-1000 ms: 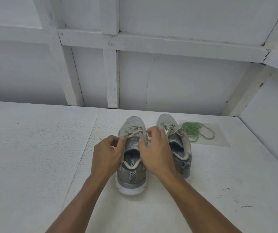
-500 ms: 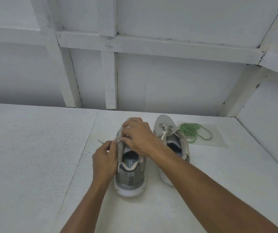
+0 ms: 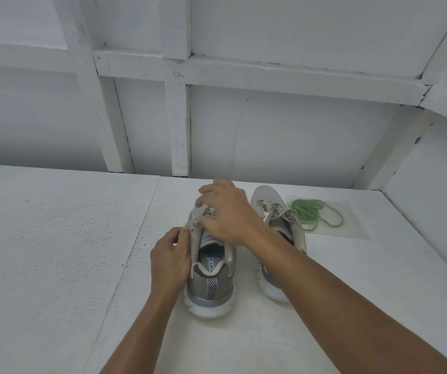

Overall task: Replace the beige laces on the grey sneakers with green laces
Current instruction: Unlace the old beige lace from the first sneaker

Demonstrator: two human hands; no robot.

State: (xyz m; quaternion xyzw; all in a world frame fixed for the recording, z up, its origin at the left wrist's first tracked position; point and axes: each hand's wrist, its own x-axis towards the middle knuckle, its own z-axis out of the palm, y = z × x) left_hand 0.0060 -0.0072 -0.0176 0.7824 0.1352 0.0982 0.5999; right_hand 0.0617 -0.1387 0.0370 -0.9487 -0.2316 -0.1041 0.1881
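Observation:
Two grey sneakers stand heel-toward-me on the white table (image 3: pixel 55 265). On the left sneaker (image 3: pixel 211 282), my left hand (image 3: pixel 169 259) grips the left collar edge near the top eyelets. My right hand (image 3: pixel 227 211) reaches across over the same shoe's beige laces (image 3: pixel 208 211); its thumb and fingers curl at the laces, slightly blurred. The right sneaker (image 3: pixel 279 209) is partly behind my right forearm, and its beige laces (image 3: pixel 271 210) are still tied. A bundle of green laces (image 3: pixel 307 209) lies on a clear plastic sheet to the right of the shoes.
White framed wall panels rise right behind the table. A side wall closes the right edge. A seam (image 3: pixel 136 238) runs through the tabletop left of the shoes.
My right hand moved from the shoe's tongue area forward over the laces toward the toe. My left hand shifted to the collar's left edge. The camera view dipped a little.

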